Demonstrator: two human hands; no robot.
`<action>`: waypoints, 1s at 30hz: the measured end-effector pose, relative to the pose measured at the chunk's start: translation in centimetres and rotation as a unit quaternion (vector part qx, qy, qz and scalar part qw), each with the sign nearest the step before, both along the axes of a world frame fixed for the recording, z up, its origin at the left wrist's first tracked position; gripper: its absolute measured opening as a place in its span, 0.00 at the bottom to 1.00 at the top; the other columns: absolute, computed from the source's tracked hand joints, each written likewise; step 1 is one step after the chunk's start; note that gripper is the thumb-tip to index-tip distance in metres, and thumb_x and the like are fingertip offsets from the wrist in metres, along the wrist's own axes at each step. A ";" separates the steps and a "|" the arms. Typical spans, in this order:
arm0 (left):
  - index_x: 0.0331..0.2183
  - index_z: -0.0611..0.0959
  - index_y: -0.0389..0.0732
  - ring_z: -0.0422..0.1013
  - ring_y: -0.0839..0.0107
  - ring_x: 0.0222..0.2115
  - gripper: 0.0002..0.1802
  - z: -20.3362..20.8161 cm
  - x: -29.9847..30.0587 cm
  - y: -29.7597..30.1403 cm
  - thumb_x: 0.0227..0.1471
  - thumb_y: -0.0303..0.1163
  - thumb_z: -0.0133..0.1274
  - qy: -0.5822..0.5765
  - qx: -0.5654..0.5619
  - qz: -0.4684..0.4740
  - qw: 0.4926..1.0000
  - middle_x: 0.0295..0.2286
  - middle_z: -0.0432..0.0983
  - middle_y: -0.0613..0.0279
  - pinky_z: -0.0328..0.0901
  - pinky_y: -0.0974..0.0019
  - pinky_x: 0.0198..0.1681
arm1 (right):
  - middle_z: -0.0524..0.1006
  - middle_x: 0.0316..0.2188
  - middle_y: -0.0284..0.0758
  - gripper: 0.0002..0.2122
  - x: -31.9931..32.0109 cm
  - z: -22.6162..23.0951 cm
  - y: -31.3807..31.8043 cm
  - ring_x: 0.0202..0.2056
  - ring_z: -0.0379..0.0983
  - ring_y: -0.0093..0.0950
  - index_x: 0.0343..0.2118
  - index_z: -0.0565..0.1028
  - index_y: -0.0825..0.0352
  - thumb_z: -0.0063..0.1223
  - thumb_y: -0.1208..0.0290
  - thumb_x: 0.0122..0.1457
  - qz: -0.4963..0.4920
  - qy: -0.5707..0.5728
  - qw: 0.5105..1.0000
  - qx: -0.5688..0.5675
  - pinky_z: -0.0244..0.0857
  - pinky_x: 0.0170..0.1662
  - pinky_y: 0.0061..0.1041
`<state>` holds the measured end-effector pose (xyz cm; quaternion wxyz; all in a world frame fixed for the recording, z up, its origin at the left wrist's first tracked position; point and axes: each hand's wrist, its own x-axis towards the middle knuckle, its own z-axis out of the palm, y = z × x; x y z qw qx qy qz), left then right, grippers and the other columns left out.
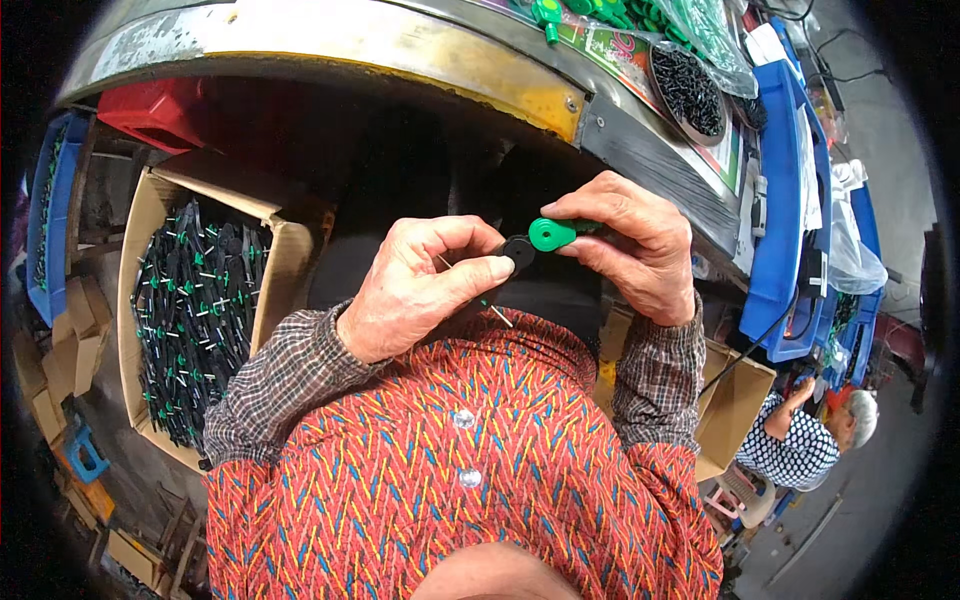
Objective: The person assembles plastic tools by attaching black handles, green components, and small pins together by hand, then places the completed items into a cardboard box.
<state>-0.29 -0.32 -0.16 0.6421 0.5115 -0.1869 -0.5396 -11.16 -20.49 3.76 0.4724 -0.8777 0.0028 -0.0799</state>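
Head view: left hand (415,285) at frame centre, fingers pinched on black disc (520,250) and thin metal pin (497,312). Right hand (635,250) just right of centre, fingers clamped on green part (549,234), which touches black disc. Cardboard box (150,215) at left, full of black-and-green pieces. Tray of black parts (688,90) upper right on bench (350,40). Another person (810,435) lower right.

Both forearms rose from below; the left hand (420,285) and right hand (630,245) met, fingers (480,268) pinched.
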 end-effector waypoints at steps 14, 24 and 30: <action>0.30 0.80 0.31 0.66 0.84 0.25 0.07 -1.0 -0.7 0.2 0.51 0.26 0.55 -0.201 -0.033 0.005 0.979 0.23 0.72 0.68 0.60 0.77 0.26 | 0.76 0.28 0.37 0.15 -0.5 -0.6 0.5 0.31 0.73 0.25 0.38 0.77 0.76 0.62 0.79 0.44 0.026 0.058 0.993 0.102 0.67 0.33 0.21; 0.28 0.78 0.32 0.69 0.65 0.22 0.06 -0.9 -1.5 -0.1 0.43 0.21 0.57 -0.418 -0.090 0.098 0.899 0.23 0.72 0.55 0.63 0.68 0.25 | 0.78 0.26 0.35 0.07 -1.2 -2.0 1.4 0.23 0.74 0.19 0.35 0.78 0.73 0.57 0.78 0.53 -0.038 0.032 0.978 0.202 0.68 0.26 0.15; 0.28 0.78 0.33 0.71 0.61 0.23 0.07 -1.2 -1.5 0.0 0.41 0.20 0.58 -0.497 -0.097 0.098 0.857 0.23 0.72 0.55 0.64 0.65 0.26 | 0.78 0.25 0.36 0.07 -0.8 -2.1 0.7 0.23 0.75 0.20 0.34 0.78 0.72 0.58 0.78 0.52 0.021 -0.012 0.993 0.115 0.67 0.26 0.16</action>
